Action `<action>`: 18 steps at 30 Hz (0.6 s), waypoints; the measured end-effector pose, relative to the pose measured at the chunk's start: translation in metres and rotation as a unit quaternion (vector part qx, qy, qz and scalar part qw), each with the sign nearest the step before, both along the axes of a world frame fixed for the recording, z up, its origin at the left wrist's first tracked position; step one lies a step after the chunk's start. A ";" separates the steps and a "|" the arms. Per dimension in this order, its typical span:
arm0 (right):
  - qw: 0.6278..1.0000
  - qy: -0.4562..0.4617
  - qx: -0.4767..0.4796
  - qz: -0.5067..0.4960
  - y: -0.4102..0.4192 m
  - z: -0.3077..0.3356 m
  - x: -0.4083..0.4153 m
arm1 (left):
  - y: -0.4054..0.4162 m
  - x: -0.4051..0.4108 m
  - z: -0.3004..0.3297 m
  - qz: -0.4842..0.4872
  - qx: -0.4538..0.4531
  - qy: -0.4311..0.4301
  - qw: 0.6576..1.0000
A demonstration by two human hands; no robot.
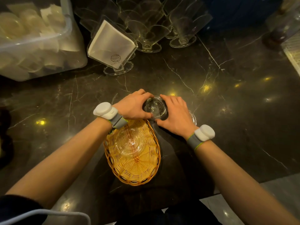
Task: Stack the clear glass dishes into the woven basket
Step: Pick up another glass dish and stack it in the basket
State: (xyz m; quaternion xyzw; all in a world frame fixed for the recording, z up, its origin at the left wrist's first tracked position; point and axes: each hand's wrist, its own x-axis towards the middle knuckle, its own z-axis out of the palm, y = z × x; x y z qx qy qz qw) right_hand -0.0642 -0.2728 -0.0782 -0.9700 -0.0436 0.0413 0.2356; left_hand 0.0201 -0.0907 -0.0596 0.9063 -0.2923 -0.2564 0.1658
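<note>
An oval woven basket [134, 169] lies on the dark marble counter in front of me. A clear glass dish [129, 142] sits inside its far half. Just beyond the basket's far rim, a small clear glass dish [155, 107] is gripped from both sides: my left hand [132, 105] on its left, my right hand [175, 116] on its right. Another clear glass dish [193, 117] peeks out on the counter behind my right hand, mostly hidden.
Clear acrylic napkin holders [146, 26] crowd the back; one [112, 44] holds white napkins. A translucent plastic bin [37, 43] of white items stands at back left. Dark jars [282, 30] stand at back right. The counter's front edge [227, 192] runs near me.
</note>
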 end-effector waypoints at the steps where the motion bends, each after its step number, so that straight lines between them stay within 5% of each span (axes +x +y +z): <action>1: 1.000 -0.001 0.010 -0.003 -0.001 0.001 0.001 | 0.000 0.000 0.001 0.004 -0.011 0.004 1.000; 18: 0.993 -0.049 0.104 0.015 -0.009 0.040 0.002 | 0.023 -0.016 0.035 0.037 -0.122 -0.045 0.991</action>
